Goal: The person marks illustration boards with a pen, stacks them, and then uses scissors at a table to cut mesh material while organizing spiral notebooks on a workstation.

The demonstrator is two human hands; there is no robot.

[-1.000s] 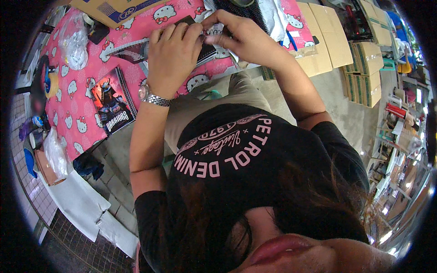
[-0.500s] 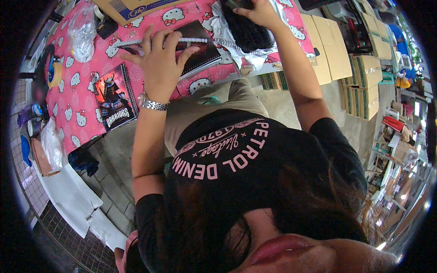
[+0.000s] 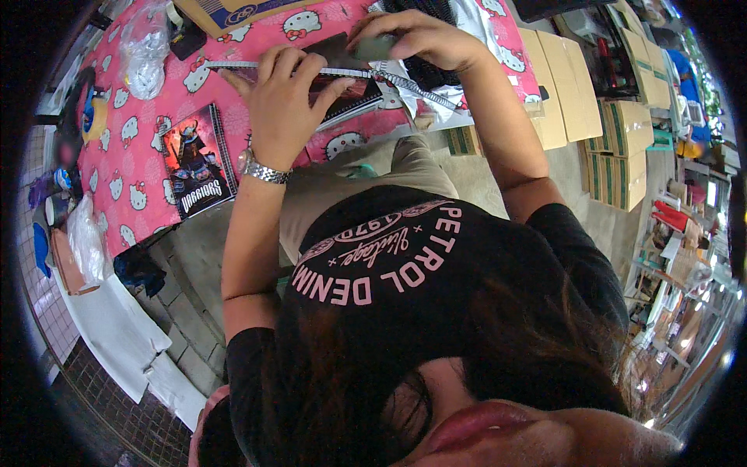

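Note:
My left hand grips the spine edge of a dark-covered notebook, with fingers on top and thumb spread toward the right. Punched holes line that white paper edge. From its right end a dark spiral coil sticks out over the table. Above this end, my right hand is curled around a small greenish thing, blurred and too unclear to name. Behind it lies a pile of black spiral coils on white wrapping. A finished spiral notebook with a warrior cover lies left of my left hand.
A pink patterned cloth covers the table. At its far edge stands a cardboard box, with a clear plastic bag and a tape roll to the left. Cardboard boxes are stacked on the right.
My right hand has come left from the pile of coils to the notebook's spine, and a coil now sticks out there. My left hand stays on the notebook, its fingers more closed.

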